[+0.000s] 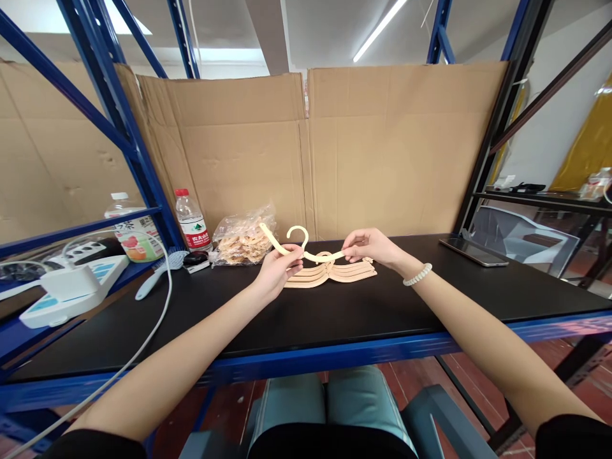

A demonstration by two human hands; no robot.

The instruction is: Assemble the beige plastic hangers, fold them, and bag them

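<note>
Gripping one hanger, left hand, right hand, two bottles, one bag.

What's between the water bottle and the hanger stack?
In the head view, a clear bag of beige clips lies between the water bottle and the hanger stack; the left hand and right hand hold one hanger above it.

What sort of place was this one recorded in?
Probably a warehouse or stockroom workstation: blue steel racking frames a black worktop, flattened cardboard sheets wall off the back, and the left hand and right hand hold a beige hanger above a stack of hangers.
</note>
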